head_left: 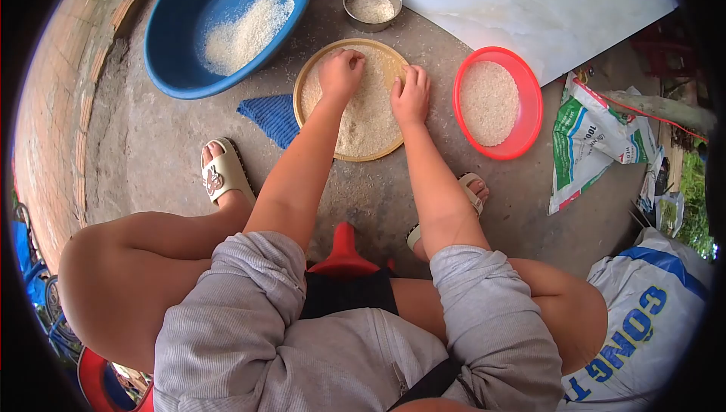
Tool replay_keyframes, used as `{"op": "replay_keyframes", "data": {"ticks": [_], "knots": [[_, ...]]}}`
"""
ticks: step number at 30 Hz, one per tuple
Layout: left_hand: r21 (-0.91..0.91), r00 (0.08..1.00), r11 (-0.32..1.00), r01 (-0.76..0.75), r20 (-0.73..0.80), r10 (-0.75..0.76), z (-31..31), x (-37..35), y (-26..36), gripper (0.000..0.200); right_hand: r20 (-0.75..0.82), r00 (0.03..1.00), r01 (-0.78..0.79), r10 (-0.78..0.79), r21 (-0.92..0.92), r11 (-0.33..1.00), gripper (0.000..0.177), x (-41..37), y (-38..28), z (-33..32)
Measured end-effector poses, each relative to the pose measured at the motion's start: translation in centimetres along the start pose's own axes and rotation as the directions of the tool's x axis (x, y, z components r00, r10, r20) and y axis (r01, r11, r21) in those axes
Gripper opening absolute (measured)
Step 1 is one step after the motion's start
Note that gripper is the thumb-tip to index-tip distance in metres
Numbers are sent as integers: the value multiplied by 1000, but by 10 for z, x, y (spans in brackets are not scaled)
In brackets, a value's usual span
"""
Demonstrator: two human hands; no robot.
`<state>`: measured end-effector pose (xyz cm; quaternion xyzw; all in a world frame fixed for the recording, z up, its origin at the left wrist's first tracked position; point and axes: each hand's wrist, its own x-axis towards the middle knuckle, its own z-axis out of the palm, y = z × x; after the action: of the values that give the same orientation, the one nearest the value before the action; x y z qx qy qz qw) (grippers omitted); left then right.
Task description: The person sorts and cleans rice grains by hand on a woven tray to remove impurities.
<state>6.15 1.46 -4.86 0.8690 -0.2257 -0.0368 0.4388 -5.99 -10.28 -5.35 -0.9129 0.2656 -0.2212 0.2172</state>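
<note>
Over the round tray (369, 158), you're working through a spread of pale grains (363, 123) with both bare hands, and tbh it's looking like the sorting-by-fingertip bit, though that's just my read. Your left hand (340, 77) is hovering around the tray's far-left part, fingers curling in with the tips bunched close; can't tell if they're pinching a grain or nothing. Your right hand (411, 97) is sitting at the tray's right rim, fingers loosely bent, thumb standing apart, and it isn't visibly holding anything.

The grains you're handling are lying inside the tray, which is resting on the floor (249, 121). Beyond its far-left side a blue basin (162, 53) is holding more of them, a metal bowl (371, 26) is sitting just past the far rim, and a red basin (531, 121) is standing to the right. A blue cloth (274, 119) is lying against the left rim.

Imo the next move is calling for a light, precise pinch from the left, with the right staying soft so the tray isn't tipping.
</note>
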Motion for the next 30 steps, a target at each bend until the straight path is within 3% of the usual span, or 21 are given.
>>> {"op": "replay_keyframes", "data": {"ticks": [6,11,14,17,21,25,27,28,29,30], "knots": [[151,997,988,18,-70,-7,20,12,1,9,-35,999,5,-2,76,997,30,1,1,-3],[367,988,929,-36,-127,88,21,10,7,12,-27,999,-25,27,91,996,30,2,3,-3],[432,998,901,47,-65,-21,23,17,17,11,-30,999,-30,33,97,995,30,2,3,-2],[536,997,842,-50,-29,78,31,24,12,10,-41,999,-25,29,102,995,30,2,4,-2],[524,995,850,-54,-48,92,32,19,8,11,-61,998,-14,21,111,994,30,1,4,-1],[385,987,912,-141,-21,161,20,17,-4,14,-51,998,-18,24,118,993,29,1,3,-2],[303,983,941,-154,-46,176,14,20,-7,14,-166,986,38,-24,83,996,28,2,4,-1],[34,999,999,-22,-42,23,9,23,-7,15,-167,986,41,-26,87,995,28,2,3,1],[-233,993,965,119,5,-121,4,25,-6,16,-200,977,-33,70,185,982,25,3,3,4],[-346,985,924,164,102,-136,-2,28,1,17,-222,960,-102,169,283,954,24,4,2,8]]}}
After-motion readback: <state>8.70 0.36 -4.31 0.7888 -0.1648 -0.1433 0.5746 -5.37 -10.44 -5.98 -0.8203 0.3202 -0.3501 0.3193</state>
